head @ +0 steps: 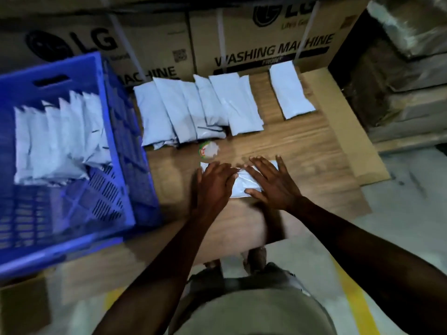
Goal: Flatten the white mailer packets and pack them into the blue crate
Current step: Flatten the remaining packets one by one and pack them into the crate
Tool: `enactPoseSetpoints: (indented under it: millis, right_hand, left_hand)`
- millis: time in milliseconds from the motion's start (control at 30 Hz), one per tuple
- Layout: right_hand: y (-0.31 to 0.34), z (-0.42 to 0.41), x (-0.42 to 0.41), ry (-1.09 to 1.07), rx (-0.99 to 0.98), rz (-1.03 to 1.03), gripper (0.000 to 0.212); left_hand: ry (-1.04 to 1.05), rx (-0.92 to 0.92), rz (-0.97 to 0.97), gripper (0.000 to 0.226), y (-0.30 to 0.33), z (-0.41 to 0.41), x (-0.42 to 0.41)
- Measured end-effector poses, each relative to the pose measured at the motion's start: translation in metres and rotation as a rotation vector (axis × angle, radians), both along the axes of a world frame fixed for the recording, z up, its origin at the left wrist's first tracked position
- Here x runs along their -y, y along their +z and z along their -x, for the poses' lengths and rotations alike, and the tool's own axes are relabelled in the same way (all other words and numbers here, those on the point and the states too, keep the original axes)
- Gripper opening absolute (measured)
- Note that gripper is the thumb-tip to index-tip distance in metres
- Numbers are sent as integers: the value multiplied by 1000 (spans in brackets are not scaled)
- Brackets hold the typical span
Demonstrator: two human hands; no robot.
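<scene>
Both grips point(244, 182) flat on crosswise packet point(242, 183)

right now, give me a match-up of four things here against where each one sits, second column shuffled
Things:
1. blue crate
2. lone packet
3. pressed packet
4. round tape roll

Places:
A. under both the left hand and right hand
B. far right on the cardboard, apart from the row
C. left of the cardboard, packets inside
D. between the overlapping row and the hands

Pairs: 1-C, 2-B, 3-A, 4-D
</scene>
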State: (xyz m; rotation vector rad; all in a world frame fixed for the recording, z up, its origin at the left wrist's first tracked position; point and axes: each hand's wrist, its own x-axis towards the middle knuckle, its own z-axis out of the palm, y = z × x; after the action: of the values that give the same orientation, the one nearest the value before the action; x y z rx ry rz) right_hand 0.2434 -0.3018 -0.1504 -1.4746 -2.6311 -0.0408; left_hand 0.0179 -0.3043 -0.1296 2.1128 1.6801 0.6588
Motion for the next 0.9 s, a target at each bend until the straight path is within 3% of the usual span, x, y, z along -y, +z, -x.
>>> enactPoseSetpoints:
  millis: [300,500,667,900]
  right_hand:
    - [-32,9,21,85,29,224,68]
    - [-21,26,25,44,-50,206,68]
    - [-32,67,28,11,-46,207,61]
    - [-46,78,31,-12,2,108,56]
  left_hand:
    - [121,-120,247,61,-53,3,52]
    - [174,-152,192,57,-50,12,66]
    - [183,-205,250,57,-69,26,68]
    - [191,-246,181,56,-84,30,73]
